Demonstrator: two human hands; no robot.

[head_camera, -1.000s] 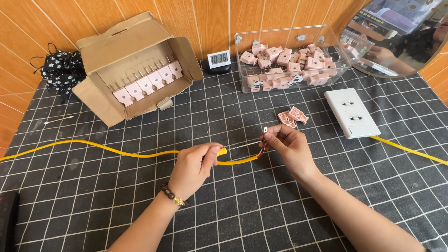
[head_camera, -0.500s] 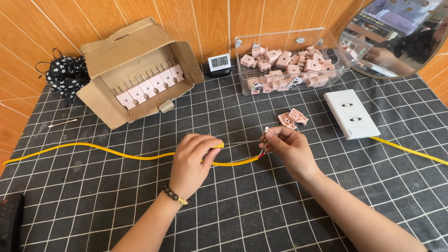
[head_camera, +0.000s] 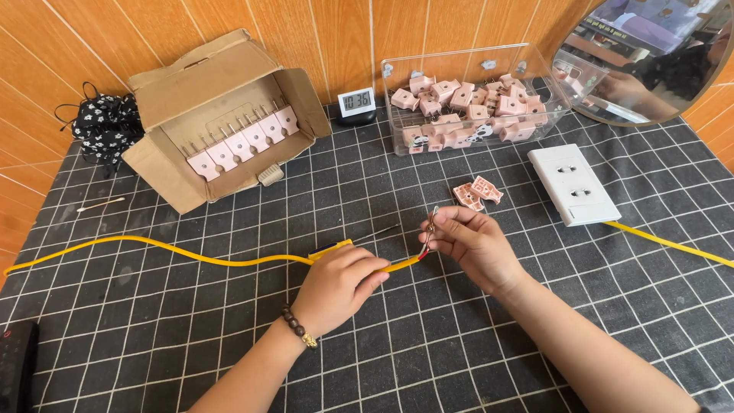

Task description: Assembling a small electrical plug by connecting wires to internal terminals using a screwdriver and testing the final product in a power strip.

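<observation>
Yellow cable (head_camera: pixel 191 256) runs across the dark gridded surface (head_camera: pixel 229 344) from the left edge to the middle. Left hand (head_camera: pixel 336 283) is closed over the cable near its stripped end, fingers curled, palm down; a bead bracelet (head_camera: pixel 298 330) sits on that wrist. A thin dark tool with a yellow grip (head_camera: pixel 344 244) pokes out above the left hand's knuckles, tip pointing right; can't tell whether that hand grips it or it lies underneath.

Right hand (head_camera: pixel 474 245) pinches the bared wire ends (head_camera: pixel 428 233) between thumb and forefinger, other fingers loosely folded. Wire ends stand upward from the cable tip, red insulation just visible below them. The two hands are near each other, with a short stretch of cable between.

Two pink plug parts (head_camera: pixel 478 191) lie just beyond the right hand. White socket plate (head_camera: pixel 573 183) sits to their right, with a second yellow cable (head_camera: pixel 673 245) leaving it toward the right edge.

Back row: open cardboard box (head_camera: pixel 222 115) with a row of pink plugs inside, small digital clock (head_camera: pixel 355 101), clear plastic bin (head_camera: pixel 466 92) full of pink plug parts. Black floral pouch (head_camera: pixel 107 126) far left, round mirror (head_camera: pixel 650 53) top right. Cotton swab (head_camera: pixel 99 204) left of the box.
</observation>
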